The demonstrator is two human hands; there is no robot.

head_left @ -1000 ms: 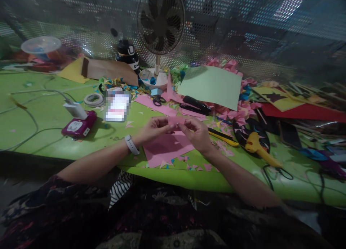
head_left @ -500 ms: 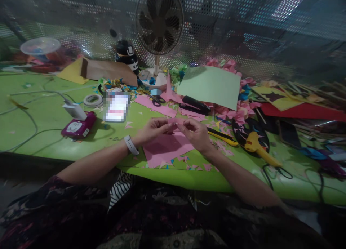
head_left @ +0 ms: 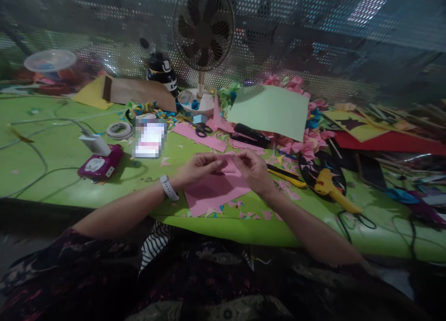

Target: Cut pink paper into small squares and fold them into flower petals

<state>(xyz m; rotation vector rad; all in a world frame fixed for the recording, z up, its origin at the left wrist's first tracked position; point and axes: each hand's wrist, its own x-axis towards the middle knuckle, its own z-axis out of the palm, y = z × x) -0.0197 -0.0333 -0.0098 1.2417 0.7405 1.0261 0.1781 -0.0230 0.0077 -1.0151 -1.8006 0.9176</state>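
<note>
Between my two hands is a small piece of pink paper (head_left: 227, 164), held above a larger pink sheet (head_left: 212, 195) that lies on the green table. My left hand (head_left: 199, 168), with a white band on its wrist, pinches the small piece at its left side. At the upper right corner my right hand (head_left: 252, 171) grips it between thumb and fingers. Pink and blue paper scraps lie along the sheet's lower edge. Just right of my right hand is a yellow and black cutter knife (head_left: 287, 176).
Beyond my hands lie scissors (head_left: 201, 130) and a black stapler (head_left: 251, 136). A yellow glue gun (head_left: 331, 188) rests at the right. Left are a lit phone (head_left: 150, 139), a tape roll (head_left: 119, 130) and a purple power block (head_left: 101, 164). A fan (head_left: 204, 28) stands behind.
My right thumb and fingers have shifted slightly up and right, apart from my left fingertips, so more of the small pink piece shows between my hands.
</note>
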